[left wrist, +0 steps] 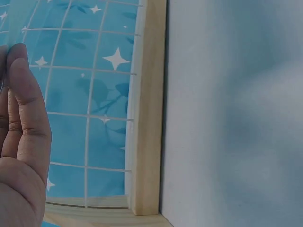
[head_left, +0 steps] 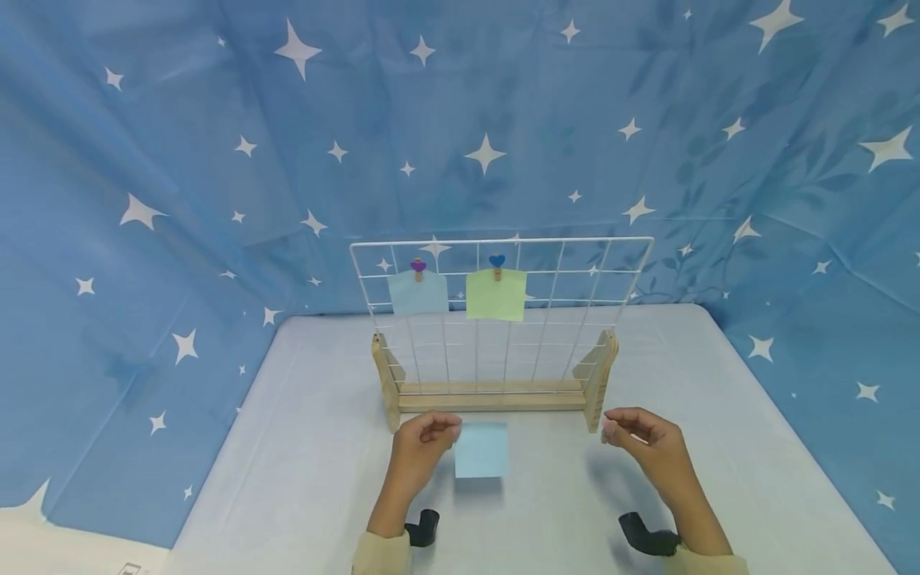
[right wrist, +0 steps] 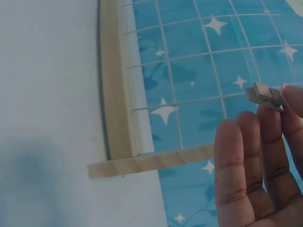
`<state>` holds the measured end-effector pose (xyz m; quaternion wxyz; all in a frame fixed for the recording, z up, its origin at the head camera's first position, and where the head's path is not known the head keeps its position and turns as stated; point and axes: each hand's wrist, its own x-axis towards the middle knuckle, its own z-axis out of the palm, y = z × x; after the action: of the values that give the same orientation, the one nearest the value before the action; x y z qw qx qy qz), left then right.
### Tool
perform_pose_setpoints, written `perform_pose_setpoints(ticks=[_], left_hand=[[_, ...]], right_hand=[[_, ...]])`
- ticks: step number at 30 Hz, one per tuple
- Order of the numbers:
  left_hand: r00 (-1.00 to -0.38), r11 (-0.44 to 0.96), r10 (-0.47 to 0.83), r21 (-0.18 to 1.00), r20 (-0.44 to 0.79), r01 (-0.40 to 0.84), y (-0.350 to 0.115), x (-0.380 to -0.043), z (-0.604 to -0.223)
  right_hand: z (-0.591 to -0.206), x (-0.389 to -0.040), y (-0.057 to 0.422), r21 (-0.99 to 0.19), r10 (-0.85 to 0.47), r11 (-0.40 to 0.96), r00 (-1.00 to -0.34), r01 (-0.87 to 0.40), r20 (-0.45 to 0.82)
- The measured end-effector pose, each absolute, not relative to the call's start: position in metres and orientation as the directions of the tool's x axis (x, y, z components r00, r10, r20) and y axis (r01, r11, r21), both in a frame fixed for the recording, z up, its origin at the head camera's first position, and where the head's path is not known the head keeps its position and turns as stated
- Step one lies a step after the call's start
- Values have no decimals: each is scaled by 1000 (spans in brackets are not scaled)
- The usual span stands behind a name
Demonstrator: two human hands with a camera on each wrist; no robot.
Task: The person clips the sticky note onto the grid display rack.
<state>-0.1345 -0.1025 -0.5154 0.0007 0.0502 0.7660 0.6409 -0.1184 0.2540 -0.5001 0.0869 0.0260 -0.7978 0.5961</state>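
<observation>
My left hand pinches the left edge of a light blue paper note, held up in front of the wire grid rack. Off to the right, my right hand holds a small wooden clothespin between thumb and fingers; a pink edge shows beside it. On the rack hang a light blue note under a purple heart clothespin and a green note under a blue heart clothespin. Only a faint part of the held note appears in the left wrist view.
The white grid leans back in a wooden stand with upright side feet. Under it is a white tabletop. Behind and at both sides hangs a blue cloth with white stars.
</observation>
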Motion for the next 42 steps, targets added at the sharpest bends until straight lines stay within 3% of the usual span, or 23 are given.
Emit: perform_pose_setpoints(ticks=[23,32,42], left_hand=[[-985,143,58,975,163,170,-88,-145,-482],[-979,129,65,971,194,201,-83,-150,-472],[-970,137,83,962,228,238,-79,-156,-458]], right_hand=[[-471,-130,253,-922,46,258,-950,-289,310],[-461,-136,246,-902,39,303,-942,-307,334],[-450,-144,240,-906,22,232,-930,-353,368]])
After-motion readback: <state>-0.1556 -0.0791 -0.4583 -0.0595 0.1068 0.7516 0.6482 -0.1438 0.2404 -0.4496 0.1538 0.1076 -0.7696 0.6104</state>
